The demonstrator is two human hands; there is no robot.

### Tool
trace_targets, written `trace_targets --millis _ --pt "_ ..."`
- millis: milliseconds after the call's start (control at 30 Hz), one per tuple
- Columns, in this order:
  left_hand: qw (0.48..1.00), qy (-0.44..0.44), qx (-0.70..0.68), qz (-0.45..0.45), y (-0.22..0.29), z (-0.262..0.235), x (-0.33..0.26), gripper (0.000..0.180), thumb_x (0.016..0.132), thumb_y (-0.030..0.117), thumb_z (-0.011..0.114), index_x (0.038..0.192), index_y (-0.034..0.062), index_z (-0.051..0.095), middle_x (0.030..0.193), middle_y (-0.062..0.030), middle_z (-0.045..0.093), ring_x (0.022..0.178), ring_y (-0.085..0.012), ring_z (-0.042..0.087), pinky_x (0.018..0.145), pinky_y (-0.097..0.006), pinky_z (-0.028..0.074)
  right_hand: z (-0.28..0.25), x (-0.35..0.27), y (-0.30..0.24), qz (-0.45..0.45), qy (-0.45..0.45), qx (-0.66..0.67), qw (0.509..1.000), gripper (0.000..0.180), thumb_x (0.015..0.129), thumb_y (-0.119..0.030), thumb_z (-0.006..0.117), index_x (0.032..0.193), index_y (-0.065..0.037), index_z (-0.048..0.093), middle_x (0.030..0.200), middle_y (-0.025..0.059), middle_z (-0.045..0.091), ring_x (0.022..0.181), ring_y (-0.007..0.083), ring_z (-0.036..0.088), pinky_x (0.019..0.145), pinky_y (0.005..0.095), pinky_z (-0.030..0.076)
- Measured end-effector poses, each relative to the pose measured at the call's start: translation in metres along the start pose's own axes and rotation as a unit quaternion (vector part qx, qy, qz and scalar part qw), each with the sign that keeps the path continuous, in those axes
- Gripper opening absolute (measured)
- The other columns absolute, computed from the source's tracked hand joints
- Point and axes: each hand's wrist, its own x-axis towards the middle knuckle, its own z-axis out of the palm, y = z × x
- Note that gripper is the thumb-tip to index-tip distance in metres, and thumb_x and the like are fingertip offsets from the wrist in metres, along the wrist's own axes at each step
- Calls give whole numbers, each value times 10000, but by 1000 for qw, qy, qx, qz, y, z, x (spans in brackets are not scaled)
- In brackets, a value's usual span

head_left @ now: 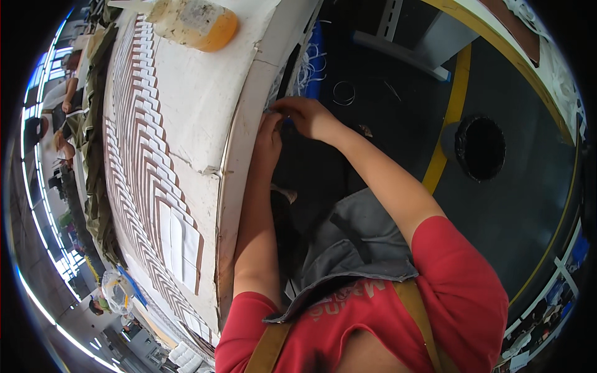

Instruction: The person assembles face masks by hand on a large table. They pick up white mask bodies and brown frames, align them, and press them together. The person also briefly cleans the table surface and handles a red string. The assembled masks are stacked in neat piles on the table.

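Observation:
My left hand (268, 133) and my right hand (308, 117) meet at the edge of a white worktable (242, 124), fingertips together on something small at about the table's rim. What they pinch is too small to make out. Both forearms reach up from the lower edge, over a grey apron and red sleeves. On the tabletop lie long overlapping rows of small white and brown strips (146, 155).
A dirty yellowish plastic bottle (196, 23) lies on the table's far end. Right of me are a dark floor with a yellow line (451, 118), a black round bin (479, 148), white cords (308, 68) and a wire ring (344, 93). Other people sit far left.

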Motion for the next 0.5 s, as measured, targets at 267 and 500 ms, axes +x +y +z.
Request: trace_targets --millis 267,500 --pt "994 98 -44 -7 -14 17 2 152 779 -64 521 896 16 574 843 -104 595 757 -218 580 675 -303 467 -17 20 -1 39 -109 -50 992 179 797 -83 538 950 -16 601 856 110 618 805 160 591 705 260 456" --pt "995 73 2 -68 -21 13 -19 177 808 -11 527 960 23 610 866 -117 607 777 -203 588 685 -275 462 -35 11 -6 66 -46 -50 996 194 735 -143 589 887 -27 625 722 130 618 634 198 608 591 309 473"
